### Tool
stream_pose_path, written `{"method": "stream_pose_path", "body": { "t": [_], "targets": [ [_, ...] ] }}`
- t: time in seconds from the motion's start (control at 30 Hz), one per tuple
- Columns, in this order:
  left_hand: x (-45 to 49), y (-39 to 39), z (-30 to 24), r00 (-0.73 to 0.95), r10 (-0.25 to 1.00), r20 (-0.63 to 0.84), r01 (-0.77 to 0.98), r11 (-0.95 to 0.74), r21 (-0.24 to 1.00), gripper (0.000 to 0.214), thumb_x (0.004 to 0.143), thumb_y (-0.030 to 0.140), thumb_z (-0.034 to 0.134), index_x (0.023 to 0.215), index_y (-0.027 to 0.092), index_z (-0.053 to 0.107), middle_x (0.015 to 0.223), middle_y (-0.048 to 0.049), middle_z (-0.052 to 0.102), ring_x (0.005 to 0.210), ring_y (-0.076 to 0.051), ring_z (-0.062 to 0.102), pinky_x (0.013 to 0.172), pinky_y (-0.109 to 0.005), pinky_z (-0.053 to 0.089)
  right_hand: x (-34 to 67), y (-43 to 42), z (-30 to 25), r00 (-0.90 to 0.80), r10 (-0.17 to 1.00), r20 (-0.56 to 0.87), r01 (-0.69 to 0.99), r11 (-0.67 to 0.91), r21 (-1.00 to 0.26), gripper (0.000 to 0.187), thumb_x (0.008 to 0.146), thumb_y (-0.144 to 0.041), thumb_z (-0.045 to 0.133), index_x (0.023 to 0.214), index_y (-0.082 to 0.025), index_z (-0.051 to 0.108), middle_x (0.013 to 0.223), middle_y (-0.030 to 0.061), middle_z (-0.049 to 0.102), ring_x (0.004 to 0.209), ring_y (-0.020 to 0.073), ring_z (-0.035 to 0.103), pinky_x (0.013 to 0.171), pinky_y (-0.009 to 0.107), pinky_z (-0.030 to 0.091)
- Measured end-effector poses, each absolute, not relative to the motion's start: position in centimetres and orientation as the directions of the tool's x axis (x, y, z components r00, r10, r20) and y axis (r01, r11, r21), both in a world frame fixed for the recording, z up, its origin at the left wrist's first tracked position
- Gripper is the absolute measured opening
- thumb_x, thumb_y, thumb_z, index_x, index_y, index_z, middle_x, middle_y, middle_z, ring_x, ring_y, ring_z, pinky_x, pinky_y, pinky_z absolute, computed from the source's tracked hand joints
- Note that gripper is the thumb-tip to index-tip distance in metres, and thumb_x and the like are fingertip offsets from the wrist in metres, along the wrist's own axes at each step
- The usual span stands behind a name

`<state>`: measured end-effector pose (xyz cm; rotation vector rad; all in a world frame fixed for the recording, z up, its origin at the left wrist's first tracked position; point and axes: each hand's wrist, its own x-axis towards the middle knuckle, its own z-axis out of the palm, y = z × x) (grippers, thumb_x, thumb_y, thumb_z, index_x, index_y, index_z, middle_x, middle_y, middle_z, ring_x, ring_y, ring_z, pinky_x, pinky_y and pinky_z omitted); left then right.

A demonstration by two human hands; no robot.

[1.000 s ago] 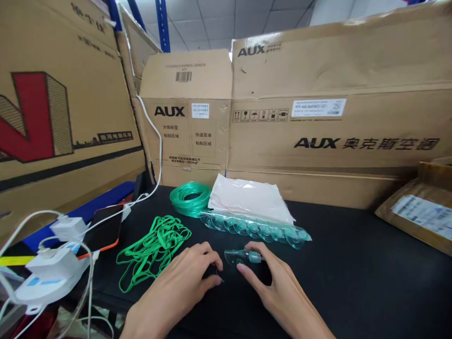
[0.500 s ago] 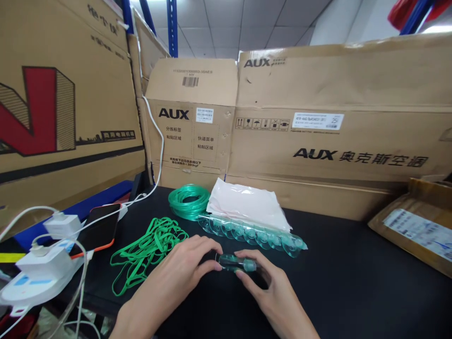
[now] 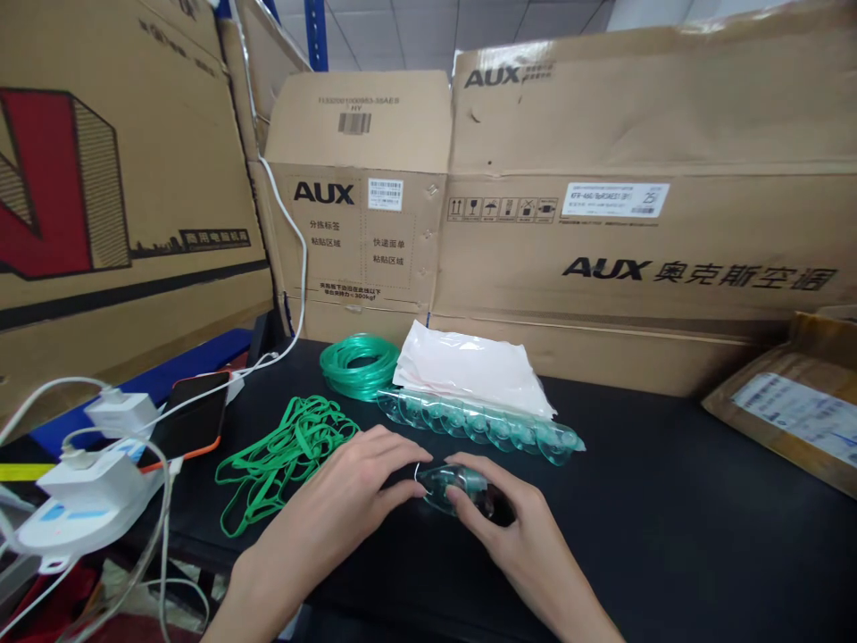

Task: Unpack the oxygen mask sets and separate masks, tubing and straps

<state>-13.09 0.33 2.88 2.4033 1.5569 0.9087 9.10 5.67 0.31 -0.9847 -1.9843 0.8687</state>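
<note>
A translucent green oxygen mask (image 3: 442,487) is held between my two hands above the black table. My left hand (image 3: 368,482) pinches its left edge between thumb and fingers, where a thin white or metallic strip shows. My right hand (image 3: 499,509) grips the mask from the right, thumb and fingers around its pale green connector end. Behind the hands lies a row of nested green masks (image 3: 482,430). Green elastic straps (image 3: 287,460) lie tangled left of my left hand. A coil of green tubing (image 3: 360,366) rests farther back.
White plastic packages (image 3: 472,366) lie behind the mask row on the black table (image 3: 643,482). On the left are a phone (image 3: 194,415), a white power strip (image 3: 100,518) with chargers, and loose cables. Cardboard boxes (image 3: 603,295) wall the back; an opened carton (image 3: 796,402) stands at right.
The mask has turned in my hands, showing a broader, rounder side. My right hand has shifted slightly around the connector end. The camera view has tilted slightly downward.
</note>
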Motion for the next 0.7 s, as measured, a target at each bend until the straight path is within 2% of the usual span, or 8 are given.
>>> {"method": "stream_pose_path", "body": {
  "t": [0.17,0.37,0.53,0.7],
  "targets": [
    [-12.9,0.3,3.1,0.301,0.874,0.381,0.776,-0.457,0.435,0.028,0.095,0.024,0.073,0.123,0.026,0.067,0.119,0.002,0.073,0.112,-0.02,0.063,0.1,-0.036,0.049,8.9,5.5,0.3,-0.462,0.831,0.311,0.312,0.48,-0.82,0.025,0.092,-0.037,0.068,0.113,-0.027,0.074,0.113,0.0027,0.077,0.103,0.023,0.071,0.089,0.031,0.052],
    [-13.1,0.3,2.7,0.298,0.879,0.371,0.747,-0.457,0.483,0.028,0.094,0.027,0.074,0.122,0.028,0.069,0.116,0.0023,0.075,0.109,-0.02,0.064,0.1,-0.035,0.047,8.9,5.4,0.5,-0.488,0.828,0.278,0.292,0.454,-0.842,0.027,0.093,-0.041,0.067,0.113,-0.024,0.074,0.115,0.004,0.077,0.1,0.0229,0.071,0.087,0.031,0.054],
    [-12.9,0.6,3.2,0.2,0.926,0.321,0.657,-0.37,0.657,0.025,0.09,0.032,0.079,0.115,0.032,0.074,0.108,0.0036,0.075,0.101,-0.019,0.067,0.092,-0.03,0.049,9.2,5.2,1.1,-0.506,0.828,0.244,0.259,0.415,-0.872,0.026,0.095,-0.044,0.065,0.112,-0.028,0.074,0.112,0.0016,0.076,0.099,0.0228,0.071,0.083,0.03,0.055],
    [-12.3,0.7,4.0,-0.034,0.975,0.218,0.509,-0.171,0.844,0.023,0.086,0.042,0.079,0.095,0.023,0.069,0.088,0.003,0.073,0.083,-0.017,0.066,0.073,-0.025,0.048,9.2,5.1,1.5,-0.48,0.84,0.254,0.199,0.386,-0.901,0.028,0.094,-0.048,0.067,0.115,-0.029,0.071,0.106,0.0011,0.074,0.101,0.0235,0.07,0.082,0.029,0.055]
  ]
}}
